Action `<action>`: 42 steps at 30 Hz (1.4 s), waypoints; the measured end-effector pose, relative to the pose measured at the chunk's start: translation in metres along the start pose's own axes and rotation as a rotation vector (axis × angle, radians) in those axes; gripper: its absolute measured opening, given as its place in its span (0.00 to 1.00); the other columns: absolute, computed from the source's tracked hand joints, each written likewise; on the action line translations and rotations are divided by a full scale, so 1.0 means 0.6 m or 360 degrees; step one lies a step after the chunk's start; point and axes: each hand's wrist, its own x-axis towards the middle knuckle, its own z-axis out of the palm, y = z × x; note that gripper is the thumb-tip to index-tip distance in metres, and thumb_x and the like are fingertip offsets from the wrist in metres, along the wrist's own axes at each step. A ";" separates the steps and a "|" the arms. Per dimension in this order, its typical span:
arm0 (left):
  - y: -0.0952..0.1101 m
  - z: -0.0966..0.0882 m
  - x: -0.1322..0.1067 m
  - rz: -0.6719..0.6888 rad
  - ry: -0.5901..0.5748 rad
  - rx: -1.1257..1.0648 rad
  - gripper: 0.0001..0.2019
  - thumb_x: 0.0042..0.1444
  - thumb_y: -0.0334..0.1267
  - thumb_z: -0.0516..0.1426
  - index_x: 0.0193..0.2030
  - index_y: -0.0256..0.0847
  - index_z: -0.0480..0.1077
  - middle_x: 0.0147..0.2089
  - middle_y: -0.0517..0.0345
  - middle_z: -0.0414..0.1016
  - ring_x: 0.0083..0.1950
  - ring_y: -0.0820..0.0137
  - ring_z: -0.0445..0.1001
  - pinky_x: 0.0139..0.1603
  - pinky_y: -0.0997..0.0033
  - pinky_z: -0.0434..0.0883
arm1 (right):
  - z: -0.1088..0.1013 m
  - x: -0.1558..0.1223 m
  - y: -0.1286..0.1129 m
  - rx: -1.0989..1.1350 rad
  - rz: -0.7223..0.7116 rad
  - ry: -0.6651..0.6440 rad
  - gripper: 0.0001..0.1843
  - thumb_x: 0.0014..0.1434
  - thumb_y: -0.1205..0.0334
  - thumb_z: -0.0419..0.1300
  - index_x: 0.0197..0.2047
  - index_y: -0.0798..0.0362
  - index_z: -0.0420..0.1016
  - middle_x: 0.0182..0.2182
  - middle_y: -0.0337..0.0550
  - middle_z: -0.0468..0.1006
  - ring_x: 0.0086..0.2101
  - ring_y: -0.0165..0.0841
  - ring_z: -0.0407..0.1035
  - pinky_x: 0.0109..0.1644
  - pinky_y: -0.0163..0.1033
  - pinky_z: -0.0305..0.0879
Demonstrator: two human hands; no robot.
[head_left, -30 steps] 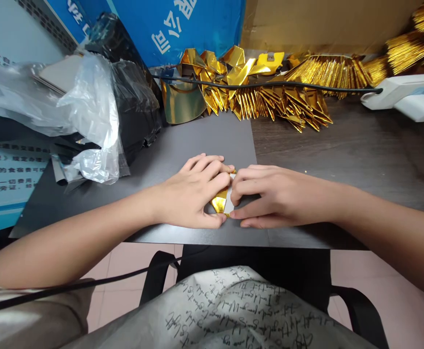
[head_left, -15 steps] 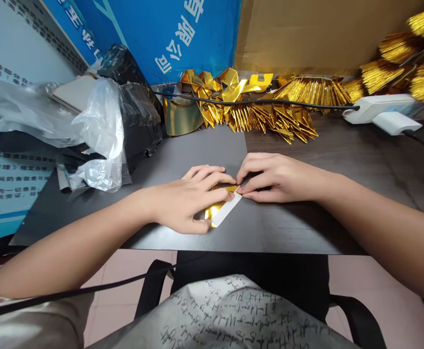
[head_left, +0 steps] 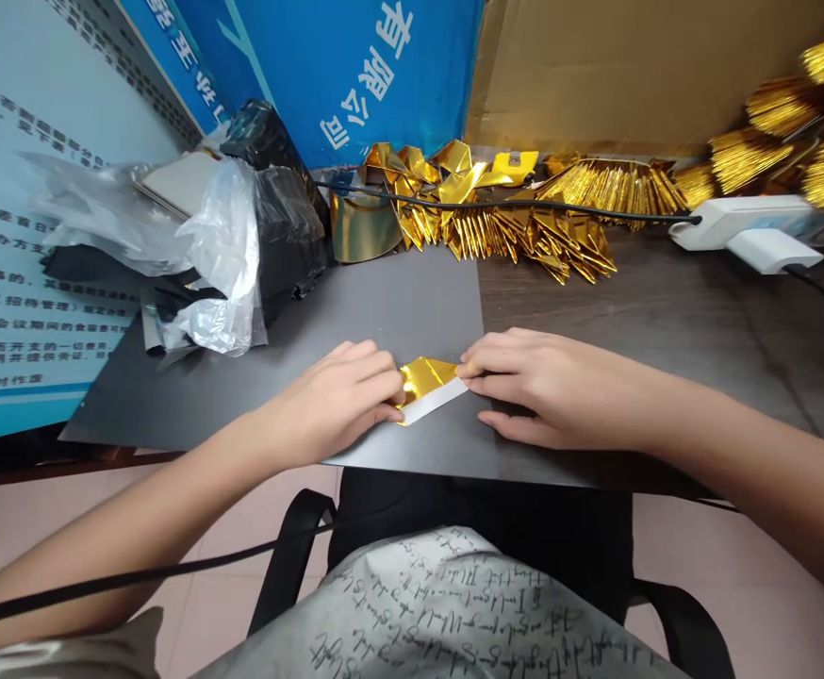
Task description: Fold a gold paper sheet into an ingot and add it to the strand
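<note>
Two hands hold the work: the left hand (head_left: pixel 331 401) presses curled fingers against a white-backed gold-foil strip (head_left: pixel 426 379), the right hand (head_left: pixel 553 391) pinches its far tip, pressing evenly, on a dark mat (head_left: pixel 384 292); folded gold-foil pieces (head_left: pixel 497 226) heap beyond.

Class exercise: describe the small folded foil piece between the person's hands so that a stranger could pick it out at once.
On the dark grey mat, look between the left hand and right hand. There lies a small folded gold foil piece. Unlike the gold pile behind, it shows a white strip along one edge.
</note>
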 end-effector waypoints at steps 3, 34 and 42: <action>0.006 0.015 -0.024 0.0122 0.0133 0.0074 0.06 0.69 0.31 0.52 0.42 0.40 0.70 0.42 0.57 0.74 0.46 0.72 0.70 0.46 0.70 0.65 | 0.008 -0.018 -0.023 0.0068 0.0043 0.0027 0.11 0.65 0.62 0.62 0.49 0.57 0.78 0.45 0.50 0.81 0.53 0.43 0.73 0.59 0.50 0.70; 0.107 0.056 -0.073 -0.0476 0.0538 -0.0121 0.02 0.65 0.35 0.60 0.40 0.44 0.75 0.36 0.62 0.75 0.41 0.73 0.66 0.42 0.67 0.59 | 0.067 -0.071 -0.117 0.0236 0.0377 0.0433 0.06 0.65 0.65 0.64 0.46 0.52 0.77 0.44 0.45 0.80 0.48 0.39 0.72 0.50 0.47 0.72; 0.112 0.052 -0.072 -0.0602 0.0492 -0.0203 0.02 0.64 0.36 0.61 0.39 0.45 0.75 0.36 0.64 0.74 0.41 0.73 0.65 0.43 0.66 0.57 | 0.078 -0.064 -0.120 0.0253 0.0552 0.0583 0.04 0.64 0.71 0.64 0.41 0.53 0.76 0.40 0.42 0.79 0.47 0.36 0.71 0.52 0.48 0.70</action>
